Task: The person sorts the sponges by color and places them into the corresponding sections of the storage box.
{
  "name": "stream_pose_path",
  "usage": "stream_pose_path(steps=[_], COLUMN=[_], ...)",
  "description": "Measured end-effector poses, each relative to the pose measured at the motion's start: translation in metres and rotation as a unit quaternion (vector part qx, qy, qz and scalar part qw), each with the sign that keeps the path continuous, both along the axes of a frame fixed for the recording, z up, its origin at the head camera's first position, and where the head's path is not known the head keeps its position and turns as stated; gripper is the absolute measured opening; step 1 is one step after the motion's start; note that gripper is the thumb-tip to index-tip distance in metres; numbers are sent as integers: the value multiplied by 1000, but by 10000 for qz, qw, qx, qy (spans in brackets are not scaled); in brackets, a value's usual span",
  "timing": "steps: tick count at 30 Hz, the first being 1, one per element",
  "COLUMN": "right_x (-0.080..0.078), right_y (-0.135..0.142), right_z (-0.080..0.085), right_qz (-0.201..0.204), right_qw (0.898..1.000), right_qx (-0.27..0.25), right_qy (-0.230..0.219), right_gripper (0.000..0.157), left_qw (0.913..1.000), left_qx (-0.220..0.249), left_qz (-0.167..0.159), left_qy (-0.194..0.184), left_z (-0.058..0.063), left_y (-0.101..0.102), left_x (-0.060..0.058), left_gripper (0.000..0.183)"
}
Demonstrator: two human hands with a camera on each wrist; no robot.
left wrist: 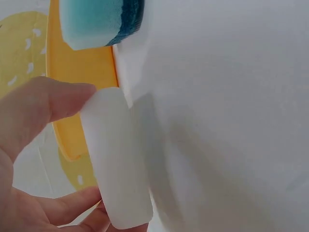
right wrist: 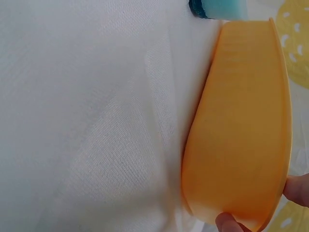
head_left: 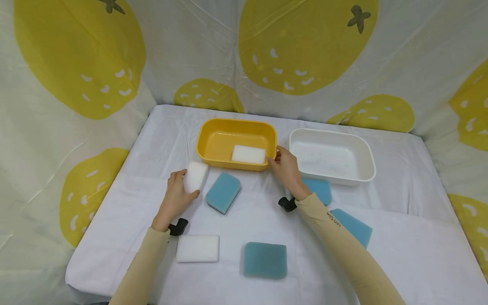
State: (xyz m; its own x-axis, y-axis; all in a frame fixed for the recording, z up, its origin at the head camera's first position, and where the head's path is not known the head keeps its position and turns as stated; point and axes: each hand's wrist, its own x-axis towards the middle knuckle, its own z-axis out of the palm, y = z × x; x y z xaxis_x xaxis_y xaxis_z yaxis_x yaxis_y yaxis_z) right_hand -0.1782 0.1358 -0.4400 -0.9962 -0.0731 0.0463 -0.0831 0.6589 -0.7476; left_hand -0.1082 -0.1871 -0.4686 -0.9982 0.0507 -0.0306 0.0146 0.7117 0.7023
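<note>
My left hand point(head_left: 176, 199) holds a white sponge point(head_left: 195, 176) between thumb and fingers, at the front left corner of a yellow tub point(head_left: 213, 164). The left wrist view shows the thumb at one end of this white sponge point(left wrist: 116, 159) and fingers at the other. At the tub's right end, my right hand point(head_left: 285, 169) grips the wall; in the right wrist view a fingertip and another digit lie on either side of the yellow tub's rim point(right wrist: 286, 121). Another white sponge point(head_left: 248, 154) lies inside the tub. Just in front sits a blue sponge point(head_left: 223, 192) with a darker underside.
A white tub point(head_left: 366, 171) stands right of the yellow one. Two blue sponges, one point(head_left: 319, 190) partly behind my right wrist and one point(head_left: 352, 227) beside the forearm, lie on the white cloth. Nearer are a white sponge point(head_left: 198, 248) and a blue sponge point(head_left: 265, 260).
</note>
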Motion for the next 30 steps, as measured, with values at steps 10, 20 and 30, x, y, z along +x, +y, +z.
stream_pose_path(steps=[10, 20, 30], right_x=[0, 0, 1], right_y=[-1, -1, -1], right_z=[-1, -2, -1], right_qz=[-99, -80, -70], right_qw=[9999, 9999, 9999], right_qx=[-42, -101, -97], right_qy=[112, 5, 90], right_gripper=[52, 53, 52], left_qw=[9995, 9996, 9980], left_qx=[87, -38, 139], left_qz=[165, 63, -54], left_qy=[236, 272, 609], left_z=[20, 30, 49], left_y=[-11, -22, -23], left_x=[-6, -4, -7], left_gripper=[74, 72, 70])
